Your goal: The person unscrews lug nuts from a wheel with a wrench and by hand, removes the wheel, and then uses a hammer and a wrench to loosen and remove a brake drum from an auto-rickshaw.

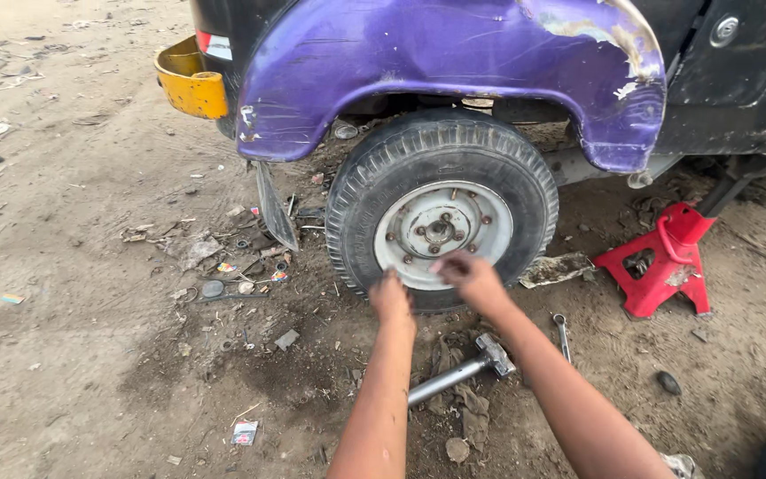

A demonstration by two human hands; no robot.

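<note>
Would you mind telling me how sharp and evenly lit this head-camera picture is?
Head view: soft, even daylight, no glare; deep shade under the purple fender; the right hand is motion-blurred at the fingers, the left hand slightly soft; wheel and red jack stand sharp.

The tyre (354,197) is matt black rubber, ribbed and dusty; its rim (441,229) is dull grey-white painted metal, grimy at the bolts. The purple fender (418,53) is glossy painted metal, flaking to bare patches. The red jack stand (662,262) is scuffed painted steel. The hammer (461,370) is bare grey metal on rough, gritty earth
</note>
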